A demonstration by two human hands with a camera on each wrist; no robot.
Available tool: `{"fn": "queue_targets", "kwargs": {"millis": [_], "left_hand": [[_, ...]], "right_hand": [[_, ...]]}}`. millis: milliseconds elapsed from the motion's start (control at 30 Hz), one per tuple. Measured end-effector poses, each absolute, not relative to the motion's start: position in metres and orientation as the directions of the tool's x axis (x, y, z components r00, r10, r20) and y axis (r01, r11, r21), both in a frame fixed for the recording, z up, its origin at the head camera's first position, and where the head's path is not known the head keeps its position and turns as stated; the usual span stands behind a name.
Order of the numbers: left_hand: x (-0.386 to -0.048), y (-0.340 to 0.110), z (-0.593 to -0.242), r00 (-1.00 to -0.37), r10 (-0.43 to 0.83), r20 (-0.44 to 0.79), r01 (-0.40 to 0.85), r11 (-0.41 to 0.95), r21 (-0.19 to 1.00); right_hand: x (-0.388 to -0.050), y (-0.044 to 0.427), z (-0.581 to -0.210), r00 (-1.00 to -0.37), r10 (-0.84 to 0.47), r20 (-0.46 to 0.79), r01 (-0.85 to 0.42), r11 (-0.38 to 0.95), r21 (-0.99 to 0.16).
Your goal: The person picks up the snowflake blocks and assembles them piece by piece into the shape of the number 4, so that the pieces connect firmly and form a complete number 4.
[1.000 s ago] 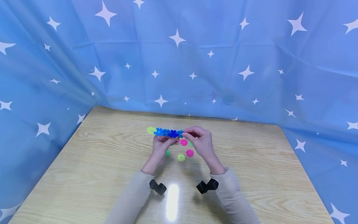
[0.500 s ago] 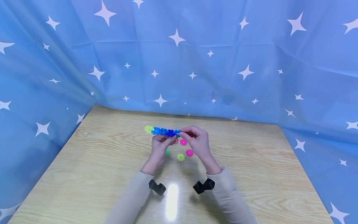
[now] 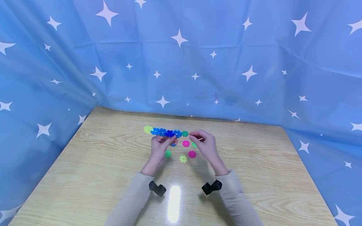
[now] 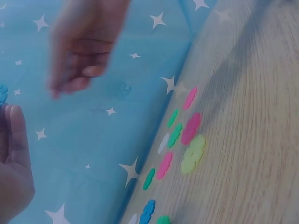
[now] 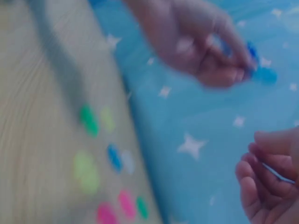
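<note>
In the head view my left hand (image 3: 159, 147) pinches a row of joined plastic snowflake discs (image 3: 177, 134) from below, between thumb and fingers. Its visible discs are yellow-green at the left end, then blue, with a dark blue one near the thumb. My right hand (image 3: 206, 145) is apart from the row's right end, its fingers loosely bent. Blurred in the left wrist view, that right hand (image 4: 84, 60) shows nothing between its fingers. A green disc (image 3: 185, 133) appears between the row and the right hand; the right wrist view shows such a green disc (image 5: 142, 207) lying on the table.
Loose discs lie on the wooden table (image 3: 99, 163) under the hands: pink (image 3: 192, 154), yellow-green (image 3: 183, 158), green (image 3: 168, 154) and others. A starry blue curtain (image 3: 181, 62) hangs along the back and sides.
My right hand has let go of the row's right end and moved off to the right. My left hand has shifted slightly left with the row, and the green disc has come into sight.
</note>
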State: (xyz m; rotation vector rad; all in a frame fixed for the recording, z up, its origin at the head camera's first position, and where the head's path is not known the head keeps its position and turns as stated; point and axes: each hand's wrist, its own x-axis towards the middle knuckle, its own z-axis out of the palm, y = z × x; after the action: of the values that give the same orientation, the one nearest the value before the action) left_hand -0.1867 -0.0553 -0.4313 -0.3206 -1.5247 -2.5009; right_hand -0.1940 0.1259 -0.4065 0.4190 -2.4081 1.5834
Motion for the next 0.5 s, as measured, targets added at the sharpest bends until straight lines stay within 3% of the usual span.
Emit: {"fn": "queue_targets", "kwargs": {"millis": [500], "left_hand": [[-0.189, -0.07, -0.434, -0.961, -0.07, 0.269, 0.272, -0.435, 0.858]], "right_hand": [[-0.212, 0.194, -0.463, -0.99, -0.082, 0.114, -0.14, 0.654, -0.743]]}}
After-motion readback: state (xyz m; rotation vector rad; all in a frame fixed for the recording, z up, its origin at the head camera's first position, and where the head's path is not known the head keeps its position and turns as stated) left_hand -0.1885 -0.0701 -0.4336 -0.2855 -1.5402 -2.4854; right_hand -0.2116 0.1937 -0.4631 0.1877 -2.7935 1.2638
